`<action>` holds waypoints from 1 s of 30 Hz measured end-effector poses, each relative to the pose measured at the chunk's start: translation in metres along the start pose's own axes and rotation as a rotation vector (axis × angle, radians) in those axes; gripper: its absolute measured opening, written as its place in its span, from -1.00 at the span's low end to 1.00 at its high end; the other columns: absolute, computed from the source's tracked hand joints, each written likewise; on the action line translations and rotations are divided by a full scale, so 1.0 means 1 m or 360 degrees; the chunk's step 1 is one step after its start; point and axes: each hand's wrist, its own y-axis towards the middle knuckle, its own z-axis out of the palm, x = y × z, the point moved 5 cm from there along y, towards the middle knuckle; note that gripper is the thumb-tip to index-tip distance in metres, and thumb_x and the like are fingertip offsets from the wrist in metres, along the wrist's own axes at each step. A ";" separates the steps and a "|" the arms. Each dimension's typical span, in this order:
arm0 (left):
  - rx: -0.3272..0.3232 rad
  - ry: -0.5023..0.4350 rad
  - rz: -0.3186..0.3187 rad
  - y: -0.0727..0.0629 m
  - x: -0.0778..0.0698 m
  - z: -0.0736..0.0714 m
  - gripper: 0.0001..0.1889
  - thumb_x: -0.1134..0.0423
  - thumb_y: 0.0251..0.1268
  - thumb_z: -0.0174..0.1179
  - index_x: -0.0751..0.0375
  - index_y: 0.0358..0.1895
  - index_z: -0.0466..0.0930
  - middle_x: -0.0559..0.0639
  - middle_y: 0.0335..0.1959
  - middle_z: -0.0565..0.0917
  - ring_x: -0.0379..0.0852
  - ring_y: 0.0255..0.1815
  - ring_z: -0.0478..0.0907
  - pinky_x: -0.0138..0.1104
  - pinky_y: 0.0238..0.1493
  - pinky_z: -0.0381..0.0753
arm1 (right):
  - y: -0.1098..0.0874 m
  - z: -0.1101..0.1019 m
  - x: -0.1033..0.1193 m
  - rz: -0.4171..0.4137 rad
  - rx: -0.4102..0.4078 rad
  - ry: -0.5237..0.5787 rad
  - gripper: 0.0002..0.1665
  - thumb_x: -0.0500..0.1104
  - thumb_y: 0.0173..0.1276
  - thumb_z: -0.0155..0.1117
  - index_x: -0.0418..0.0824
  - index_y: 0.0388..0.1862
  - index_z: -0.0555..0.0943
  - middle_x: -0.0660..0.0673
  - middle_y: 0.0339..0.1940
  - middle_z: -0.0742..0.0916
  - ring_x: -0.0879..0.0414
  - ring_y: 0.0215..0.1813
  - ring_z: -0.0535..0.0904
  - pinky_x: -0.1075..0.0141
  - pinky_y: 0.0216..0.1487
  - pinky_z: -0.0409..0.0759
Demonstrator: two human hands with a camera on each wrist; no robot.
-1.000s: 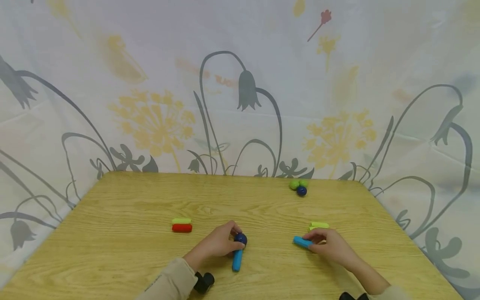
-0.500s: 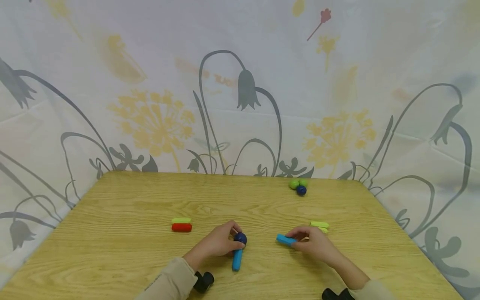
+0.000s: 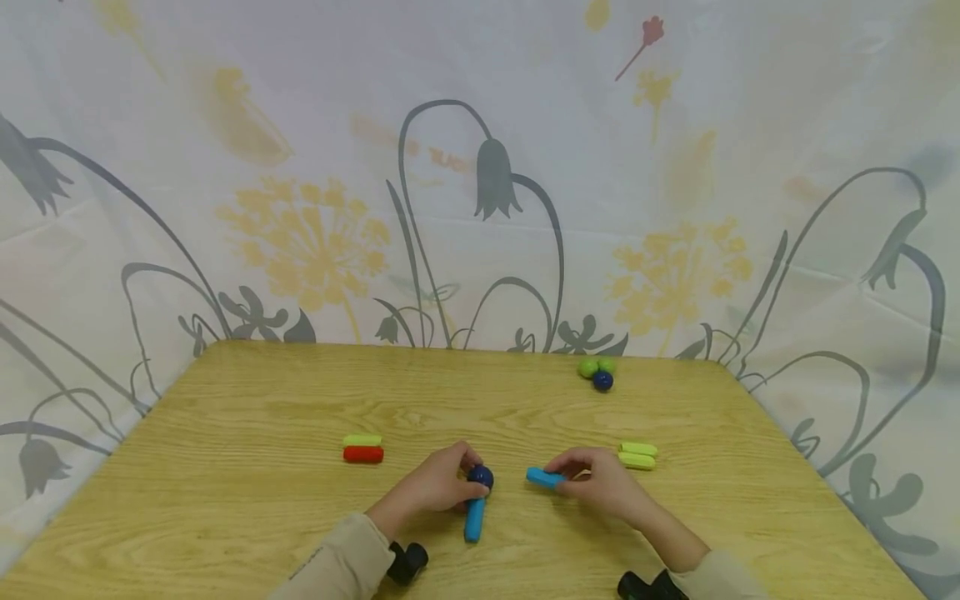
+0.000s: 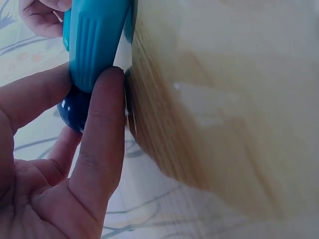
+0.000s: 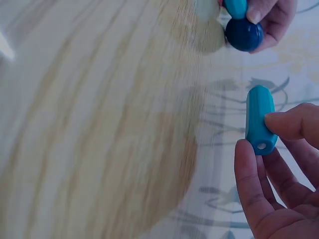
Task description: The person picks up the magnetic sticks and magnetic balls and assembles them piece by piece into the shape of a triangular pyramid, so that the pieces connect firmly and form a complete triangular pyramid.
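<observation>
My left hand (image 3: 435, 482) pinches a dark blue ball (image 3: 482, 477) with a light blue toy rod (image 3: 474, 522) against it, pointing toward me. In the left wrist view, thumb and finger lie on both sides of that rod (image 4: 94, 45), the ball (image 4: 74, 110) behind its end. A sliver of red shows under this hand, mostly hidden. To the right, my right hand (image 3: 603, 485) holds another light blue rod (image 3: 543, 477) by one end, its free end toward the ball with a gap between. A small silvery dot marks this rod's (image 5: 260, 119) near end in the right wrist view.
Yellow-green rods (image 3: 637, 455) lie right of my right hand. A red rod (image 3: 363, 454) and a yellow-green rod (image 3: 363, 440) lie side by side at left. At the back of the wooden table (image 3: 450, 392) sit green balls (image 3: 588, 367) and another dark blue ball (image 3: 603, 381).
My right hand has moved left with its light blue rod, toward the ball, uncovering more of the yellow-green rods. The left hand has stayed in place.
</observation>
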 end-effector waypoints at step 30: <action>0.0084 0.0072 0.0094 0.000 -0.003 0.000 -0.65 0.29 0.16 0.29 0.21 0.03 0.50 0.13 -0.11 0.52 -0.01 -0.25 0.47 -0.14 -0.26 0.47 | 0.029 0.029 0.013 -0.0137 0.0094 -0.0022 -0.79 -0.41 0.19 0.26 -0.35 -0.17 0.63 -0.15 -0.21 0.67 0.01 -0.18 0.55 0.31 -0.18 0.53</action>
